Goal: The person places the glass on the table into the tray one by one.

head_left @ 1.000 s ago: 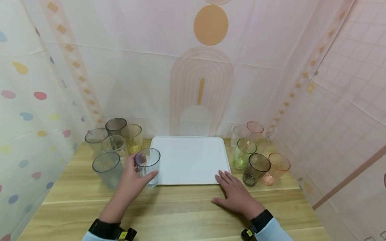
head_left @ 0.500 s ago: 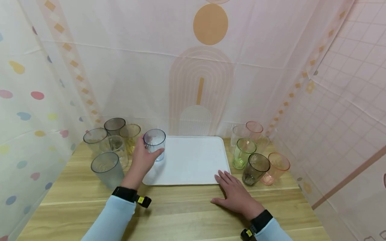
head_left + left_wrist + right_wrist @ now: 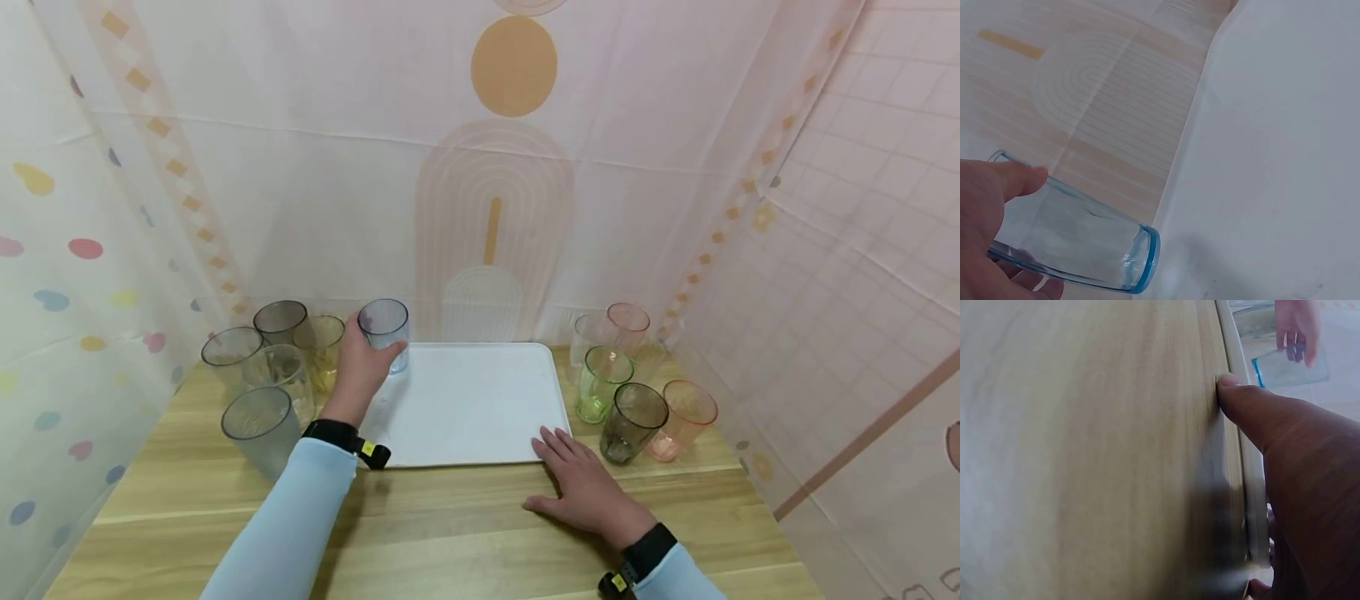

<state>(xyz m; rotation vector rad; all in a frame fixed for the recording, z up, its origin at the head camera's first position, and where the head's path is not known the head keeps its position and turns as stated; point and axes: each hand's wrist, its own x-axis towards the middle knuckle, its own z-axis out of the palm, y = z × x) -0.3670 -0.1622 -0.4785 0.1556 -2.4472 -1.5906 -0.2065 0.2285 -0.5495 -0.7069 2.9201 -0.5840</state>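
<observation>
A clear glass tumbler (image 3: 384, 323) with a bluish tint stands upright in my left hand (image 3: 360, 371), over the back left corner of the white tray (image 3: 472, 408). Thumb and fingers grip its side, as the left wrist view shows with the tumbler (image 3: 1079, 231) and hand (image 3: 991, 219). Its base is at or just above the tray; which of the two I cannot tell. My right hand (image 3: 585, 492) lies with fingers spread at the tray's front right corner, fingertips on the rim and thumb over the wood. It holds nothing.
Left of the tray stand several tumblers, among them a frosted grey one (image 3: 262, 429), a yellow one (image 3: 324, 354) and a dark one (image 3: 281, 321). Right of it are a green (image 3: 602, 383), a brown (image 3: 632, 425) and an orange tumbler (image 3: 684, 417). Patterned cloth (image 3: 337, 208) hangs behind.
My left hand has carried the bluish tumbler from the tray's front left corner away from me to its back left corner. The right hand has stayed in place.
</observation>
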